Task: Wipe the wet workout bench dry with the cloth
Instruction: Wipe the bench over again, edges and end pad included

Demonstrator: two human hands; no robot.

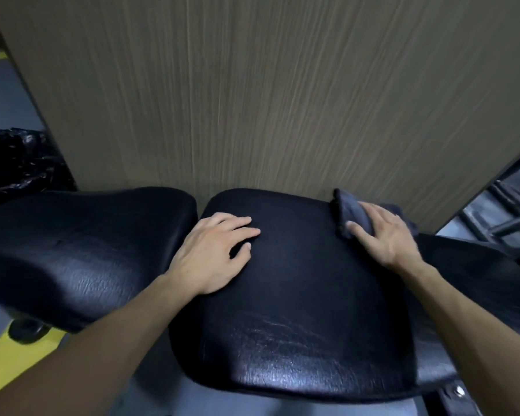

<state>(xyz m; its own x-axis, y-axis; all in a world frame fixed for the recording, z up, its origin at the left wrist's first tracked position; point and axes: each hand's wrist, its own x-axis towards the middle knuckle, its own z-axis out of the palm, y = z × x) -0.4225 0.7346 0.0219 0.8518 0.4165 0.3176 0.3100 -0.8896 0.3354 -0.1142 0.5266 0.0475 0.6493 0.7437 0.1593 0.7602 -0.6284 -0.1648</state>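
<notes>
The workout bench has a glossy black padded seat (297,310) in the middle and a second black pad (81,244) to its left, with a gap between them. My left hand (210,253) lies flat on the seat's left edge, fingers spread, holding nothing. My right hand (385,232) presses a dark grey cloth (350,210) onto the seat's far right corner, fingers laid over it. Part of the cloth is hidden under the hand.
A wood-grain wall panel (267,91) stands directly behind the bench. A black plastic bag (21,160) sits at the far left. Dark metal frame bars (505,211) show at the right, and a yellow frame part (15,358) below the left pad.
</notes>
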